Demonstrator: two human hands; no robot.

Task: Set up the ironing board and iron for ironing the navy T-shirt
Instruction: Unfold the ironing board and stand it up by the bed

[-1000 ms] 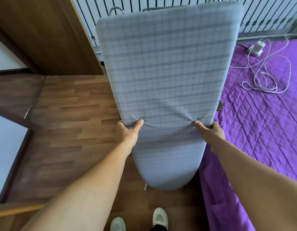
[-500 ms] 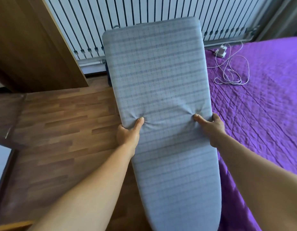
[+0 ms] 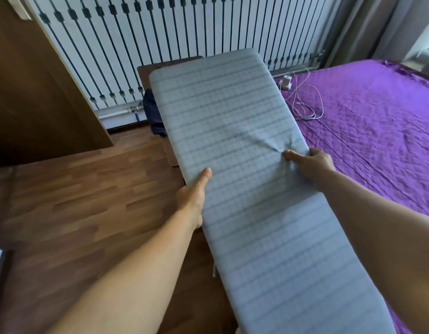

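Note:
The ironing board (image 3: 235, 131) has a grey checked cover and lies nearly flat, its square end pointing away from me towards the radiator. My left hand (image 3: 193, 196) grips its left edge, thumb on top. On the right edge my right hand (image 3: 310, 162) pinches the cover into creases. A dark navy cloth (image 3: 153, 114), perhaps the T-shirt, shows behind the board's left edge on a brown stand. No iron is visible.
A purple quilted bed (image 3: 367, 131) runs along the right, with a white charger and cable (image 3: 302, 100) on it. A white radiator (image 3: 175, 32) lines the far wall. A brown wooden panel (image 3: 32, 92) stands at left over laminate floor (image 3: 83, 196).
The board has tipped from upright down towards level, its far end swinging away and right. Both hands have kept their grip on its edges.

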